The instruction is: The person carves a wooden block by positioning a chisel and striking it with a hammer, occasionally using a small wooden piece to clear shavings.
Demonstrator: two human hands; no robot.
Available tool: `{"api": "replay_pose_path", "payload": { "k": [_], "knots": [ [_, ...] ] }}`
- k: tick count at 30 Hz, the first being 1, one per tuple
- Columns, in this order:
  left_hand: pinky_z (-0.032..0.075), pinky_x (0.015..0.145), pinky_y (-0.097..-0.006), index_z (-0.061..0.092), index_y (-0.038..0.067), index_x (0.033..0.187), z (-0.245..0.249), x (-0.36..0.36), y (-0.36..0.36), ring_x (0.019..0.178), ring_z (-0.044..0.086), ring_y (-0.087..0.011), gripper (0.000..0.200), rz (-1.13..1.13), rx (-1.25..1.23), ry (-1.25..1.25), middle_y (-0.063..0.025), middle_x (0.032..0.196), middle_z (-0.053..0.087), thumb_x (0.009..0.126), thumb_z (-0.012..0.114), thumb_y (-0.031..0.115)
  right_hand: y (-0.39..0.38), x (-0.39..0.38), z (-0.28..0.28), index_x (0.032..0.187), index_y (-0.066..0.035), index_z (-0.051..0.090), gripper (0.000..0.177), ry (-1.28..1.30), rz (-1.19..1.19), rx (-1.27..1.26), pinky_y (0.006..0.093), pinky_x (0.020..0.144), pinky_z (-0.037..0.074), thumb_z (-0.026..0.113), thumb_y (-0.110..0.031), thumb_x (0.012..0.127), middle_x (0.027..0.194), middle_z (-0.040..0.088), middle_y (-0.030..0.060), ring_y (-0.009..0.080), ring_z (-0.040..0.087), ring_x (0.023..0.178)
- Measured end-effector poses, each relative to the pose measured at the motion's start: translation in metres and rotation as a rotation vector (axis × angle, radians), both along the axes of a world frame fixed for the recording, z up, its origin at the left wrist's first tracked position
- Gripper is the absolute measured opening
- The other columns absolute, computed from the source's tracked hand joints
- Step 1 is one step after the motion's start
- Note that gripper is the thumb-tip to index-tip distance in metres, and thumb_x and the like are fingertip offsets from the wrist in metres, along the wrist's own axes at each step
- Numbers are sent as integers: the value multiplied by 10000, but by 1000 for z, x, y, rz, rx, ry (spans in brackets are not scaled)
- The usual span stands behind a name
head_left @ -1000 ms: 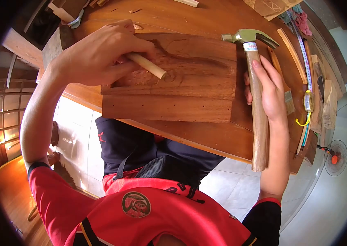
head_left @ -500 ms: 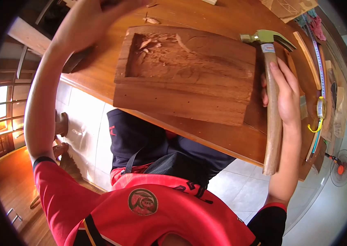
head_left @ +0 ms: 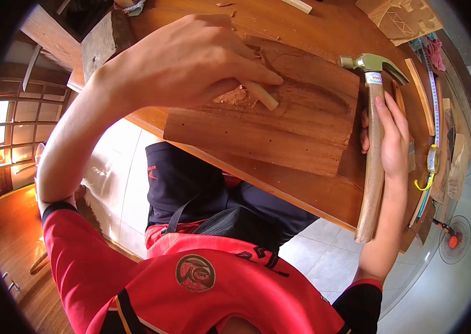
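A hammer with a wooden handle and a metal claw head is in my right hand, its head pointing away from me. My left hand is over the carved wooden board, fingers closed round a short wooden handle whose butt sticks out below them. The hand covers most of the recess on the board's left side; whatever is at the handle's far end is hidden. Small wood chips show beside the fingers. A row of small holes runs along the board's near side.
The wooden table carries a wood block at upper left and a patterned wood piece at upper right. A tape measure, its blade extended, and wood strips lie at the right. A fan stands beyond.
My left hand has come down from the upper left over the board's recess, now with a wooden handle in it. The view has shifted slightly; my right hand still holds the hammer.
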State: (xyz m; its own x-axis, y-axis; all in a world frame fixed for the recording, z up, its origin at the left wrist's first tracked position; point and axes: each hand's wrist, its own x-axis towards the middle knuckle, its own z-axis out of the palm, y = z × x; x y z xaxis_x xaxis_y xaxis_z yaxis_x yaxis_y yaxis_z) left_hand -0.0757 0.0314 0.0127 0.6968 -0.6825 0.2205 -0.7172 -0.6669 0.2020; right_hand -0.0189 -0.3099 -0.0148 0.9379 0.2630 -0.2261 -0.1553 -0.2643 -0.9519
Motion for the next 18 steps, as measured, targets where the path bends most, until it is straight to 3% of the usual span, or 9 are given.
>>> {"api": "replay_pose_path", "payload": {
  "k": [6,12,15,18],
  "knots": [
    [510,881,-386,767,152,1168,16,7,-5,766,658,-217,414,-92,133,-89,-27,777,684,755,782,126,-3,1,-1,1251,-48,623,341,3,26,12,244,433,395,549,-332,1078,728,572,31,104,532,478],
    [524,845,-393,757,102,1000,13,11,-11,757,650,-247,248,-71,85,-81,-33,756,670,756,796,108,-5,3,-2,1246,-43,630,339,5,29,-5,246,434,391,549,-327,1078,719,573,33,105,533,477],
    [535,815,-381,709,79,1099,27,12,-3,759,661,-241,274,-34,161,-22,-51,764,675,831,765,99,-3,3,-1,1250,-38,630,346,5,28,-6,247,433,390,548,-327,1078,718,573,34,106,534,476],
    [537,801,-348,604,38,1239,39,1,-10,809,672,-190,333,292,-159,374,-69,807,696,933,697,129,-4,3,-3,1254,-33,627,351,-3,27,25,246,432,389,543,-325,1078,720,572,35,107,532,475]
  ]
}}
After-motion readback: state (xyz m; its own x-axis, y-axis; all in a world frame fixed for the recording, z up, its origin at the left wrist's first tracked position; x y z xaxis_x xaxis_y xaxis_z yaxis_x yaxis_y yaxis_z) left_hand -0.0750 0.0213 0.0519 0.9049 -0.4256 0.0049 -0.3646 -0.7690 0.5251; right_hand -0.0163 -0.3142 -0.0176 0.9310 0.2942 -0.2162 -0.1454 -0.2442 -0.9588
